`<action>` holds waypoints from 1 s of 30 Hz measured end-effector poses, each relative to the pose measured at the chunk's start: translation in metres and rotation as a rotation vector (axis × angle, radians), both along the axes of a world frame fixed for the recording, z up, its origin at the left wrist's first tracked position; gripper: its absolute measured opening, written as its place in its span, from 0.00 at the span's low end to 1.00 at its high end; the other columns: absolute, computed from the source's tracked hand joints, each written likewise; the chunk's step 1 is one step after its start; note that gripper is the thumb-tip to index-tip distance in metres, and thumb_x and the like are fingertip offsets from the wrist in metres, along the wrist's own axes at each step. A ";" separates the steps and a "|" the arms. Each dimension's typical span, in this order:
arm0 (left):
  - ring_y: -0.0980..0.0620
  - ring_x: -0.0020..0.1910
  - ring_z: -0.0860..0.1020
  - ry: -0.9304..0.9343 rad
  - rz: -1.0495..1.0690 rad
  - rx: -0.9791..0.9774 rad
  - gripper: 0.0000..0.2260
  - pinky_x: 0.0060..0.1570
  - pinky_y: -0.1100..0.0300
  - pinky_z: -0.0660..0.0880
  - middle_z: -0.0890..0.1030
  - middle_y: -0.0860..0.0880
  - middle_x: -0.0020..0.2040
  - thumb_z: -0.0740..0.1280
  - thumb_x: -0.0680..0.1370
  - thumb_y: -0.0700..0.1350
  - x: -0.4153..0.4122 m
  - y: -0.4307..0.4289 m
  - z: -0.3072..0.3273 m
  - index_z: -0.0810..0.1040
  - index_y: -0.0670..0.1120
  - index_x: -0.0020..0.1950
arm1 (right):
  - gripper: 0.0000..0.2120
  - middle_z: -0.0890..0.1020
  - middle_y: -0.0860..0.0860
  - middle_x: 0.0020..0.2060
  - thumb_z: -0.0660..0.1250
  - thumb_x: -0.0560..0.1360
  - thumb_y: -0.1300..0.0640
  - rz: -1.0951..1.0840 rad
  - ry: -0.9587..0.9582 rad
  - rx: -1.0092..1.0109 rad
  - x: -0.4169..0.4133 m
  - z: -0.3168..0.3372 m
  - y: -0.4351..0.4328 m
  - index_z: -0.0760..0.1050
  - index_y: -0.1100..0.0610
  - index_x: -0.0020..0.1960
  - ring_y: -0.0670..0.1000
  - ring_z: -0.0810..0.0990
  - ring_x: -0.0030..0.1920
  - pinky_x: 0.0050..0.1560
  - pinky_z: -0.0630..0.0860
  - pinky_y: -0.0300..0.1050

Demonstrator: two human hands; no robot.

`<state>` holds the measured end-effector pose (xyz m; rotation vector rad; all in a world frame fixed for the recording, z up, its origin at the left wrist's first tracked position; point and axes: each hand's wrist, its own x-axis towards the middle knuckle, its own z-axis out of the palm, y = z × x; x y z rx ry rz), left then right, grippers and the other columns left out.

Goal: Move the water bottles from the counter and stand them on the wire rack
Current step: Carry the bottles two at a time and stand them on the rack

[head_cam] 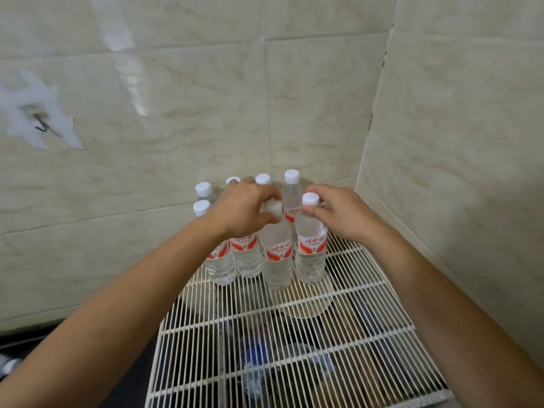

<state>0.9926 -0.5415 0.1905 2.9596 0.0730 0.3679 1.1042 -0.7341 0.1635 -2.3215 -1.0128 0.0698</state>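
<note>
Both hands are at the cluster of bottles standing at the far end of the rack, close to the wall corner. The left hand curls its fingers round the neck of the middle front bottle, its cap hidden under the fingers; its foot appears to be on the wires. The right hand pinches the neck of the right front bottle just under the white cap, thumb on the near side, and that bottle stands upright on the rack.

The main risk is the footing. The wires leave gaps, and a narrow bottle foot set between two of them could rock once the fingers let go. The bottles stand touching or nearly so, so one tipping could push its neighbours over, toward the wall or off the rack's left edge, where the outer bottle stands near the rim. Letting go of both necks at once would leave nothing to catch a wobble.

Much is hard to read. The left forearm covers the bodies of the left bottles, so their feet cannot be checked. Of the rear bottles only the caps and shoulders show. The counter is not clearly in view, so I cannot tell how many bottles remain there. Dark shapes under the rack are blurred beyond naming.
</note>
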 end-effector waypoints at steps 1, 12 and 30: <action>0.47 0.58 0.75 0.003 0.011 0.002 0.20 0.56 0.51 0.70 0.81 0.47 0.53 0.73 0.75 0.55 0.004 0.003 0.000 0.78 0.51 0.65 | 0.15 0.84 0.49 0.53 0.68 0.79 0.47 0.004 0.011 -0.002 0.003 0.000 0.005 0.77 0.50 0.63 0.51 0.81 0.52 0.55 0.78 0.54; 0.54 0.45 0.71 -0.256 0.041 -0.210 0.18 0.46 0.58 0.66 0.75 0.53 0.42 0.74 0.75 0.51 0.022 0.017 -0.035 0.81 0.52 0.63 | 0.20 0.84 0.55 0.55 0.66 0.81 0.51 -0.069 -0.052 0.101 0.012 -0.018 0.036 0.71 0.53 0.72 0.57 0.81 0.55 0.50 0.72 0.45; 0.42 0.68 0.73 -0.455 0.149 0.006 0.23 0.65 0.45 0.71 0.75 0.45 0.71 0.61 0.80 0.58 -0.030 0.020 -0.018 0.75 0.47 0.71 | 0.28 0.63 0.57 0.78 0.58 0.84 0.46 -0.126 -0.199 0.310 -0.018 -0.023 0.035 0.58 0.55 0.80 0.57 0.62 0.78 0.75 0.62 0.54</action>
